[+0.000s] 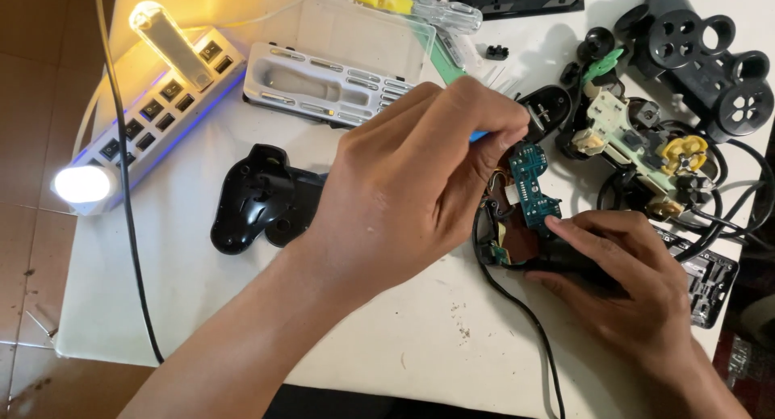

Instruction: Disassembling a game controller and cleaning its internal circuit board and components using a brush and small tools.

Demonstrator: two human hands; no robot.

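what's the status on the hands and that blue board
Left hand gripping a blue-handled tool, tip on the blue circuit board. Right hand steadies the board from below. Black cable trails beneath; nothing blocking.

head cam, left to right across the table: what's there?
Lit power strip → black controller shell → left hand → blue circuit board → right hand → black controller faceplate.
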